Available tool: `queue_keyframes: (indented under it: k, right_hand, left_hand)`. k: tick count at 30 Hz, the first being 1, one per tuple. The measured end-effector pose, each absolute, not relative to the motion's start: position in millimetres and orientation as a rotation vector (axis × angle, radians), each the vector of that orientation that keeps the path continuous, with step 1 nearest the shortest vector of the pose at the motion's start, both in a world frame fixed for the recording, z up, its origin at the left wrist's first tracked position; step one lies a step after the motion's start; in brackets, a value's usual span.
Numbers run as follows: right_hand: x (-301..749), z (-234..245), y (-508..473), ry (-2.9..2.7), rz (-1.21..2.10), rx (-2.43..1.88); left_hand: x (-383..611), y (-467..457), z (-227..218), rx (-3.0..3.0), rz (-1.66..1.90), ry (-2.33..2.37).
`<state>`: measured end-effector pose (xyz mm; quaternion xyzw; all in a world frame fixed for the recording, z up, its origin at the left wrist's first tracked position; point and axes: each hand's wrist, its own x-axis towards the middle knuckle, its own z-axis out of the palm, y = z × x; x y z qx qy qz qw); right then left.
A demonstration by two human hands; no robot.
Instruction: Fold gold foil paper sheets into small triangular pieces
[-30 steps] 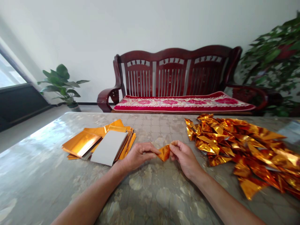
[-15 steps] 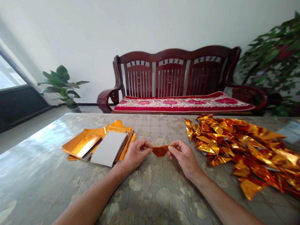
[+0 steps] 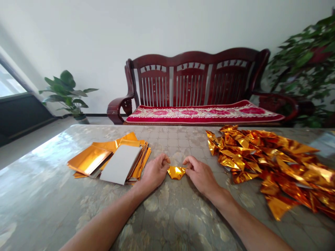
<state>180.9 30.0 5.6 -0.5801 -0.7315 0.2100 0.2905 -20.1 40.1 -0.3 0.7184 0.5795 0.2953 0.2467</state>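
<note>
A small folded piece of gold foil paper (image 3: 176,173) is stretched between my two hands, above the middle of the table. My left hand (image 3: 157,168) pinches its left end with thumb and fingers. At the opposite end, my right hand (image 3: 199,174) grips the other corner the same way. The face of the folded piece toward me is shiny and tapers to a narrower bottom edge. Beside my left hand lies a stack of flat gold foil sheets (image 3: 90,157), with a grey-white sheet (image 3: 121,164) face up on it. Right of my right hand spreads a heap of folded gold foil pieces (image 3: 251,153).
The table (image 3: 167,223) has a glossy, flower-patterned cover. Behind it stands a dark red wooden bench (image 3: 193,80) with a red floral seat cover (image 3: 209,113). Potted plants (image 3: 66,92) flank the bench. A clear plastic item (image 3: 324,144) lies at the table's far right.
The folded foil piece has dropped slightly and tilted, its front now catching bright light. Both hands have drawn a little closer together and keep their pinch on its ends.
</note>
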Motion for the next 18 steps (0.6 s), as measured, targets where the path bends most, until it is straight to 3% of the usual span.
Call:
queue_keyframes:
  k: [18]
  right_hand:
    - [179.2,3.3,29.1,-2.158,0.18,-1.687]
  left_hand:
    - [-11.8,30.7,5.2,2.436,0.561,1.784]
